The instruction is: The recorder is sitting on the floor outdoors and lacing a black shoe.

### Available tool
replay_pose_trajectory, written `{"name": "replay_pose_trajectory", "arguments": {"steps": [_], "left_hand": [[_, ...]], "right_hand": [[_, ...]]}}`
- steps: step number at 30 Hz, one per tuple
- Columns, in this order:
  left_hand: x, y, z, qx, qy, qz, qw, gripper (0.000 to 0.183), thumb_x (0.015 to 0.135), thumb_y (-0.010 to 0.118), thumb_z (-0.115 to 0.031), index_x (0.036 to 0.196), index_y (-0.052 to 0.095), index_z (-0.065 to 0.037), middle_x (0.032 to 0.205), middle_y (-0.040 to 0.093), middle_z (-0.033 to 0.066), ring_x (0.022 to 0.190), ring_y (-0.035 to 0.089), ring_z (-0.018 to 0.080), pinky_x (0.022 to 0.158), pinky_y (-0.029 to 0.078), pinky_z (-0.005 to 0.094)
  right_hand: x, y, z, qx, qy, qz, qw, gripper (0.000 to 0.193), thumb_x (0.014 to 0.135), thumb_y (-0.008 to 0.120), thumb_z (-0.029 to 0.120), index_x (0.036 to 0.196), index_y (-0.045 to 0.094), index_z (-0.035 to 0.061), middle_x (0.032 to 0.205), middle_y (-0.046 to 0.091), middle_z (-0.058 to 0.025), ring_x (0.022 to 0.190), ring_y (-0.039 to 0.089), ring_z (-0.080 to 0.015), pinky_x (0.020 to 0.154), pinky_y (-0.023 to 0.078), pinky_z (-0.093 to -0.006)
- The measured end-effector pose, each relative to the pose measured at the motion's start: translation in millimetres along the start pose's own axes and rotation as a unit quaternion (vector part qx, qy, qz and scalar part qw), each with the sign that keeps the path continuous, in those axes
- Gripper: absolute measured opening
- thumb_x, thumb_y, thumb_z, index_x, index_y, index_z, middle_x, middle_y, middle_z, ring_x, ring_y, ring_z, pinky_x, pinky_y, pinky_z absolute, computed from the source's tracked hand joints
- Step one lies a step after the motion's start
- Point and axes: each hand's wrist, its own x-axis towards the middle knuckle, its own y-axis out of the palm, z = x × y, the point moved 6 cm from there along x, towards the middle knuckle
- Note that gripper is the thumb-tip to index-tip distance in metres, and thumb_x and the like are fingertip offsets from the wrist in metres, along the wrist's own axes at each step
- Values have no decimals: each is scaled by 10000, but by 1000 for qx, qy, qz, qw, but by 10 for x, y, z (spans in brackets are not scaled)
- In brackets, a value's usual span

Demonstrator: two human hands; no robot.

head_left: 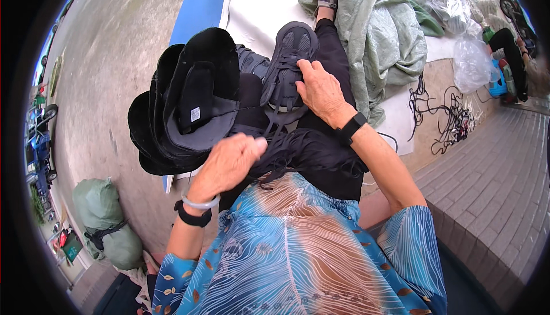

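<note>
Grey sneaker (288,63) lies on the lap, right hand (322,90) flat on it, left hand (228,163) pinching its laces (274,126).

An outdoor street-side work spot: bare pavement (114,45), a brick kerb (487,183), tarpaulins (378,34), tangled cords (447,117) and stacked shoe soles (183,103).
</note>
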Motion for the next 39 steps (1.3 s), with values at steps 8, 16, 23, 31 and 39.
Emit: {"name": "replay_pose_trajectory", "arguments": {"steps": [8, 16, 23, 31, 39], "left_hand": [[1131, -108, -266, 142, 184, -256, 938, 99, 869, 588, -117, 940, 560, -53, 816, 598, 126, 719, 606, 333, 639, 485, 398], [1456, 58, -219, 275, 195, -227, 914, 137, 845, 606, -135, 958, 548, -84, 889, 602, 109, 753, 629, 347, 643, 510, 425], [1585, 118, -234, 344, 189, -202, 897, 126, 842, 573, -106, 934, 513, -46, 879, 558, 145, 712, 614, 373, 626, 506, 443], [1476, 76, -188, 256, 184, -185, 931, 120, 840, 538, -92, 937, 496, -35, 889, 560, 174, 774, 590, 413, 661, 479, 477], [1530, 56, -84, 212, 160, -197, 944, 117, 841, 537, -103, 928, 493, -38, 881, 574, 179, 805, 586, 411, 684, 465, 480]], "right_hand": [[-168, 68, 162, -94, -84, -8, 992, 501, 761, 625, 37, 1214, 419, -25, 945, 514, -178, 781, 634, -322, 673, 537, -377], [-247, 145, 19, -33, -17, 39, 999, 618, 761, 611, 21, 1315, 350, -64, 967, 498, -195, 810, 621, -334, 710, 535, -376], [-204, 214, -44, -13, 6, 59, 998, 611, 772, 602, 29, 1306, 335, -103, 965, 484, -212, 796, 602, -373, 713, 529, -398], [-222, 166, -125, 48, 35, 44, 997, 595, 765, 623, 49, 1283, 353, -64, 953, 487, -218, 813, 592, -407, 704, 527, -429], [-182, 205, -14, -18, 2, 55, 998, 573, 776, 592, 17, 1298, 362, -38, 949, 494, -212, 824, 599, -386, 700, 533, -393]]}}
